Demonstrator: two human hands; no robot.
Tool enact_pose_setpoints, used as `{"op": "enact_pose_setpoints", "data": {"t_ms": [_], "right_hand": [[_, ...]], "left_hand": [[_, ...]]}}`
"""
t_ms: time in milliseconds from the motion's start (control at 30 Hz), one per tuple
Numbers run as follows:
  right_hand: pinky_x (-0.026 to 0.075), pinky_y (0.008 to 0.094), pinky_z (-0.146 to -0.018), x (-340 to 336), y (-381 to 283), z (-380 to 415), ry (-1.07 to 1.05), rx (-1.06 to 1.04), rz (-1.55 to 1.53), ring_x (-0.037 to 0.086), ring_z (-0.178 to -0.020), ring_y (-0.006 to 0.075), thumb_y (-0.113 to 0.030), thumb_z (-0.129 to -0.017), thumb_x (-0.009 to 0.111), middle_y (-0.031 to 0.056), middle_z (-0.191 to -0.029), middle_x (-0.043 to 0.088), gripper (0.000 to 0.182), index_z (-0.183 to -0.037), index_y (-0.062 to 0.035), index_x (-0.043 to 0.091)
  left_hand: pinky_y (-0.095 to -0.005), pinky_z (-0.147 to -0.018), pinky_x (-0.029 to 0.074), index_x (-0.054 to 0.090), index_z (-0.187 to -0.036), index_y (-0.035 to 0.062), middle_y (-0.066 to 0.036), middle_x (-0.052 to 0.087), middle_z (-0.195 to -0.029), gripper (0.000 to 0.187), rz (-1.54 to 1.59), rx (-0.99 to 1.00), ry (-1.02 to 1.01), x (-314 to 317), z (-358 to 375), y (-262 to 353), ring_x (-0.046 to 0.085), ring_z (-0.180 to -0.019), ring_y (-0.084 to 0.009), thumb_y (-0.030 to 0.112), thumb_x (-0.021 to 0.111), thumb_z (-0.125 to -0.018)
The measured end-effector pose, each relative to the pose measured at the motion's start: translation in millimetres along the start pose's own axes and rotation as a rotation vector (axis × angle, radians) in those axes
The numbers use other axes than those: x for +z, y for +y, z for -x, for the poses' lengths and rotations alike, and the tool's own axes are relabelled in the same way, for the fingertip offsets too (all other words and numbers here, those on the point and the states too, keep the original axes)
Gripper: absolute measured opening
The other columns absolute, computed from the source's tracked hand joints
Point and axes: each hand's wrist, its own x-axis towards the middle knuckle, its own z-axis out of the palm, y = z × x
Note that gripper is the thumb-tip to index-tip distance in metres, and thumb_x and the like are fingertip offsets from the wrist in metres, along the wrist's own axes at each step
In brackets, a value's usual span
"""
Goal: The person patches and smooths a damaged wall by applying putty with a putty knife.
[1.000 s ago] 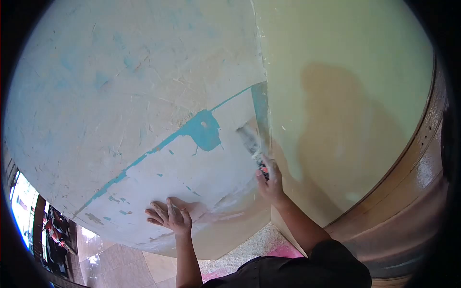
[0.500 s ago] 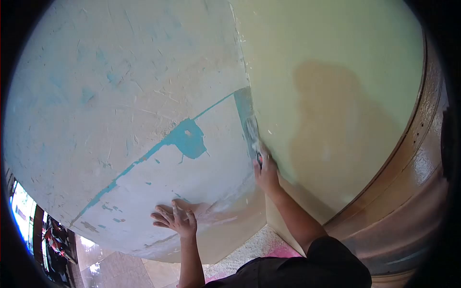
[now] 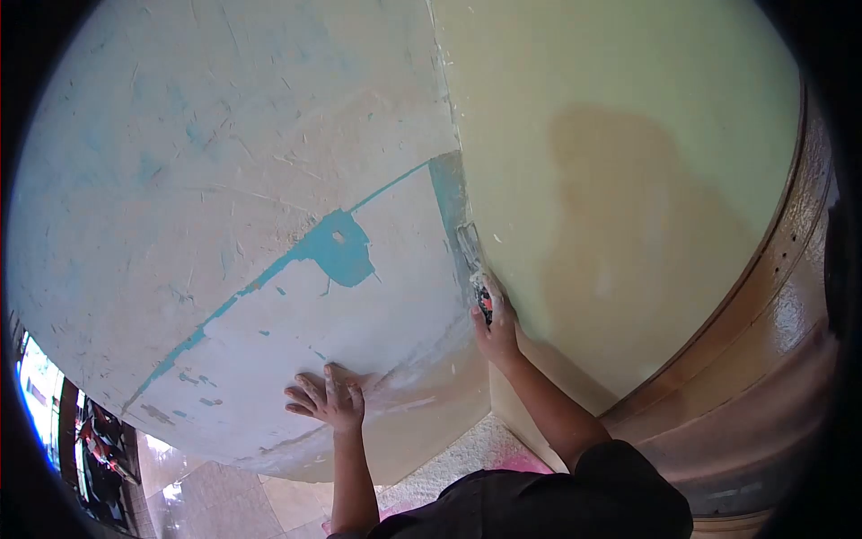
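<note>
Two hands on wall corner. Right hand (image 3: pixel 496 328) grip closed around putty knife (image 3: pixel 472 260), blade flat along corner edge by blue paint patch (image 3: pixel 337 247). Left hand (image 3: pixel 329 397) open, fingers spread, pressed on plastered wall (image 3: pixel 269 117) lower down.

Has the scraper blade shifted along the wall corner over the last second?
Yes. The scraper in the right hand swung from the left wall face, near the blue patch, onto the corner edge.
</note>
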Motion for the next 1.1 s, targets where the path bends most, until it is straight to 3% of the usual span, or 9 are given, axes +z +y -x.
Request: {"op": "enact_pose_setpoints", "data": {"t_ms": [133,233,300,500,733,800,867,933,1100], "right_hand": [[0.045,0.0429,-0.096,16.6,42.6,46.7,-0.042,0.021,0.048,0.053,-0.116,0.0401,-0.016,-0.092,0.056,0.0265,-0.135,0.047,0.058,-0.144,-0.0026,0.033],[0.045,0.0441,-0.094,15.5,74.5,119.6,-0.141,0.064,0.207,0.054,-0.112,0.0410,-0.016,-0.093,0.054,0.0280,-0.126,0.051,0.061,-0.147,-0.0033,0.028],[0.040,0.0443,-0.098,5.7,74.3,141.6,-0.449,0.553,0.100,0.049,-0.117,0.0442,-0.015,-0.093,0.053,0.0319,-0.132,0.045,0.063,-0.148,-0.0007,0.023],[0.038,0.0478,-0.099,-8.5,64.8,131.1,-0.391,0.386,0.094,0.049,-0.114,0.0476,-0.017,-0.094,0.051,0.0339,-0.131,0.044,0.061,-0.147,-0.0004,0.025],[0.039,0.0443,-0.100,-8.5,75.5,137.5,-0.346,0.294,0.139,0.048,-0.117,0.0454,-0.018,-0.095,0.050,0.0317,-0.132,0.045,0.058,-0.145,0.0022,0.028],[0.044,0.0455,-0.090,-7.0,79.6,151.0,-0.283,0.240,0.124,0.054,-0.098,0.0429,-0.013,-0.092,0.051,0.0274,-0.104,0.053,0.059,-0.145,-0.0018,0.030],[0.044,0.0447,-0.090,-6.3,73.8,151.1,-0.290,0.300,0.080,0.054,-0.098,0.0419,-0.012,-0.092,0.050,0.0271,-0.105,0.052,0.059,-0.145,-0.0007,0.029],[0.044,0.0440,-0.090,-4.4,75.8,150.4,-0.300,0.370,0.037,0.054,-0.098,0.0408,-0.010,-0.091,0.049,0.0267,-0.106,0.051,0.059,-0.145,0.0004,0.029],[0.042,0.0434,-0.089,-3.8,67.0,126.0,-0.199,0.153,0.109,0.050,-0.101,0.0373,-0.004,-0.089,0.047,0.0243,-0.111,0.049,0.059,-0.145,0.0014,0.029]], "left_hand": [[-0.0612,-0.110,-0.012,0.047,-0.141,0.0202,-0.023,0.018,-0.156,0.057,0.001,0.015,-0.008,0.9,4.8,-2.7,-0.002,-0.144,-0.0471,0.048,0.043,-0.092],[-0.0622,-0.110,-0.011,0.047,-0.142,0.0203,-0.023,0.019,-0.155,0.058,0.002,0.031,-0.026,2.9,10.3,-3.2,-0.003,-0.145,-0.0464,0.048,0.045,-0.090],[-0.0624,-0.110,-0.011,0.046,-0.142,0.0207,-0.023,0.019,-0.155,0.059,-0.003,0.029,-0.044,5.3,17.3,-3.9,-0.003,-0.145,-0.0464,0.048,0.045,-0.090],[-0.0626,-0.109,-0.012,0.042,-0.145,0.0231,-0.023,0.016,-0.157,0.061,-0.027,0.027,-0.059,13.6,32.6,-0.5,-0.004,-0.145,-0.0460,0.050,0.043,-0.090],[-0.0636,-0.108,-0.013,0.037,-0.147,0.0246,-0.021,0.010,-0.158,0.066,0.002,0.009,-0.116,14.1,49.6,4.7,-0.008,-0.144,-0.0455,0.054,0.048,-0.089],[-0.0636,-0.108,-0.014,0.036,-0.148,0.0271,-0.019,0.009,-0.159,0.068,0.008,-0.003,-0.139,12.2,56.8,7.5,-0.009,-0.144,-0.0454,0.053,0.051,-0.087],[-0.0637,-0.108,-0.015,0.034,-0.148,0.0295,-0.018,0.007,-0.159,0.070,0.014,-0.021,-0.151,16.2,67.3,7.8,-0.010,-0.144,-0.0453,0.051,0.055,-0.085],[-0.0704,-0.105,-0.011,0.035,-0.148,0.0250,-0.021,0.004,-0.158,0.075,0.005,0.001,-0.223,18.3,82.3,7.3,-0.011,-0.142,-0.0508,0.054,0.058,-0.082],[-0.0725,-0.104,-0.009,0.036,-0.147,0.0209,-0.023,0.001,-0.158,0.077,0.038,-0.018,-0.259,21.7,108.4,11.5,-0.012,-0.141,-0.0523,0.051,0.062,-0.081]]}}
